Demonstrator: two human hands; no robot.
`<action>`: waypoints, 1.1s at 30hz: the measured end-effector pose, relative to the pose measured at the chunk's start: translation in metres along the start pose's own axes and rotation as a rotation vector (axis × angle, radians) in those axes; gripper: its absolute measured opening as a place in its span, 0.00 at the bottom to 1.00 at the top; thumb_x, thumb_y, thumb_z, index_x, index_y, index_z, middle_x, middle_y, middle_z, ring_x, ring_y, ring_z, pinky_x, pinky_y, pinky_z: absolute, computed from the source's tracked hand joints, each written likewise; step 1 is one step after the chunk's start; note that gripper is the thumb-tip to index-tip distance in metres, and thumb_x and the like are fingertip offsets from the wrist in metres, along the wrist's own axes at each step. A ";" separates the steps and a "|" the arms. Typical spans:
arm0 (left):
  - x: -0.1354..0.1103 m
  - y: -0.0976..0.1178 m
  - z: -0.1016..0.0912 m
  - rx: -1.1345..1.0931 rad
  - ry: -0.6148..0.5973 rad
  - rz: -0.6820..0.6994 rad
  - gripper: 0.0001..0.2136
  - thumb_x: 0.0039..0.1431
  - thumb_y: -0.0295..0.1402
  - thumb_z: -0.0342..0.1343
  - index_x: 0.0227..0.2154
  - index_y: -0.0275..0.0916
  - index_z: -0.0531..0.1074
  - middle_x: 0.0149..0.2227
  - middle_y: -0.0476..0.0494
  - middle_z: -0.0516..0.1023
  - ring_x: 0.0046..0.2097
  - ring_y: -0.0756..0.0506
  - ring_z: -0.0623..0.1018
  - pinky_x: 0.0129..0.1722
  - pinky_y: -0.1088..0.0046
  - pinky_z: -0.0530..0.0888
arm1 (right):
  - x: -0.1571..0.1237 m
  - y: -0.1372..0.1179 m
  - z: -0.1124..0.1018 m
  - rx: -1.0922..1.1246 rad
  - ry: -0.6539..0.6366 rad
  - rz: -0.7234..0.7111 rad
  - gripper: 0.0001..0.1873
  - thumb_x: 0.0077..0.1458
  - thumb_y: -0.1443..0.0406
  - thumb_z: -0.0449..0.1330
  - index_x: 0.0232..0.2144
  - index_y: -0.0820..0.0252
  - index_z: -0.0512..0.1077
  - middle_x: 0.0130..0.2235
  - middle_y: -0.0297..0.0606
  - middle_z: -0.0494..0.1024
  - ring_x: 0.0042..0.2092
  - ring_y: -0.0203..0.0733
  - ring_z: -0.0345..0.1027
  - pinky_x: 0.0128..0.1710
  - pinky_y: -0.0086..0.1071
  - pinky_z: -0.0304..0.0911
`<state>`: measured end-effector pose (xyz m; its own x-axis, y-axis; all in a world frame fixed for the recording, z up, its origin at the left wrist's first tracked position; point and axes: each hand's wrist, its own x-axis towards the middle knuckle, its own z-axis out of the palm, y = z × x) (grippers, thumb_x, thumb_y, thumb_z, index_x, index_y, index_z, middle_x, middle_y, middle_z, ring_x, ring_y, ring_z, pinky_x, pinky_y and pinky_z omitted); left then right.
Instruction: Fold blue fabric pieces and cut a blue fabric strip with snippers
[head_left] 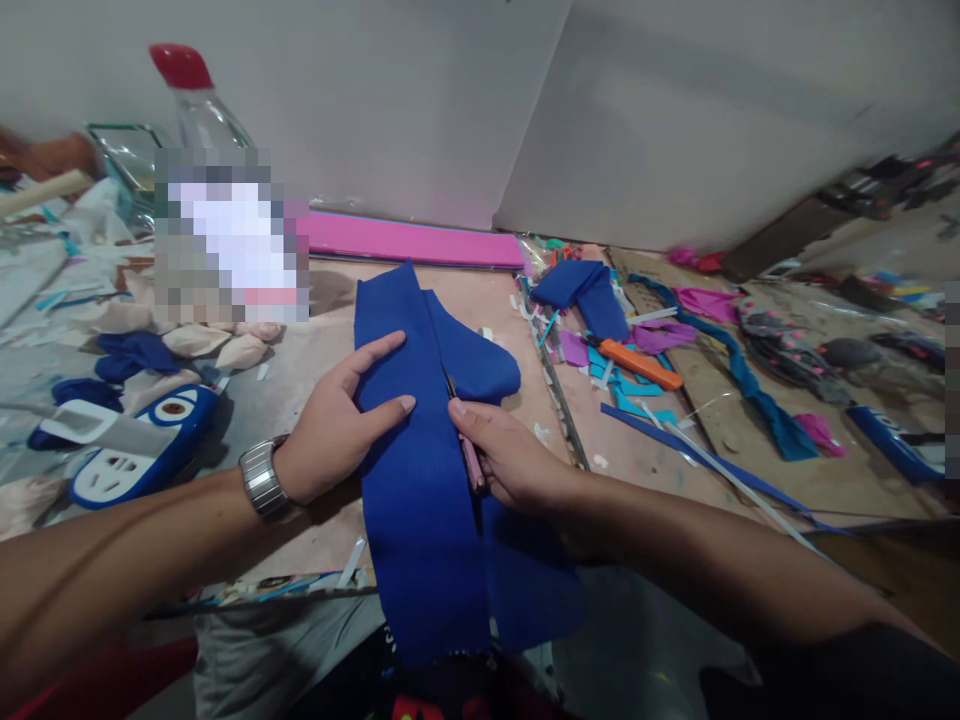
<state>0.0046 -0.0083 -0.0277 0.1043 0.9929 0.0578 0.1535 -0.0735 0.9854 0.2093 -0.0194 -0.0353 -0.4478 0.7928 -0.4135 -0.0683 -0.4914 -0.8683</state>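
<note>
A long strip of blue fabric (420, 540) runs from the tabletop down over its front edge. My left hand (330, 425) presses on its left side, thumb and index finger stretched out and apart; the other fingers are hidden. In my right hand (517, 455) is a small cutting tool with a pink handle (471, 462), its narrow dark tip against the fabric near the middle. Its exact kind is mostly covered by the fingers. Below that hand the fabric is parted by a lengthwise gap, and a folded flap (476, 350) spreads to the upper right.
An orange-handled cutter (641, 363), folded blue fabric (577, 290) and scraps lie right. A pink sheet stack (412, 240) lies along the wall. Left are a red-capped bottle (214, 120), a blue-white power strip (146, 450) and pale petal-like pieces (195, 340).
</note>
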 end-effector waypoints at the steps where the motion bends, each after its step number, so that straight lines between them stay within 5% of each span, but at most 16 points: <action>1: 0.000 0.000 0.000 0.010 0.004 0.005 0.32 0.58 0.36 0.66 0.66 0.43 0.68 0.67 0.39 0.71 0.68 0.34 0.71 0.70 0.49 0.66 | 0.000 0.000 0.000 0.012 0.002 -0.002 0.29 0.58 0.39 0.63 0.28 0.57 0.67 0.19 0.27 0.66 0.19 0.32 0.56 0.19 0.28 0.49; 18: -0.005 -0.001 0.003 0.017 0.004 0.044 0.34 0.59 0.36 0.66 0.68 0.40 0.65 0.70 0.39 0.68 0.71 0.35 0.66 0.72 0.52 0.64 | -0.002 -0.003 0.004 0.123 -0.001 0.031 0.26 0.59 0.42 0.65 0.30 0.57 0.68 0.21 0.27 0.67 0.22 0.33 0.58 0.23 0.29 0.55; 26: -0.002 0.002 0.002 -0.040 0.060 0.126 0.38 0.57 0.35 0.68 0.69 0.41 0.62 0.71 0.39 0.64 0.72 0.34 0.63 0.73 0.53 0.63 | 0.000 0.001 0.003 0.115 -0.001 0.005 0.32 0.52 0.37 0.67 0.26 0.58 0.68 0.16 0.26 0.66 0.19 0.32 0.57 0.20 0.28 0.50; 33: 0.004 -0.004 0.000 -0.078 0.102 0.087 0.18 0.61 0.38 0.66 0.52 0.40 0.76 0.54 0.41 0.80 0.58 0.37 0.78 0.64 0.54 0.73 | 0.001 0.004 -0.002 0.042 0.024 -0.034 0.30 0.56 0.37 0.64 0.28 0.57 0.70 0.18 0.28 0.67 0.19 0.33 0.56 0.19 0.30 0.50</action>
<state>0.0041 -0.0044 -0.0317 0.0131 0.9877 0.1560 0.0711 -0.1565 0.9851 0.2103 -0.0198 -0.0393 -0.4228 0.8177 -0.3907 -0.1209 -0.4781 -0.8699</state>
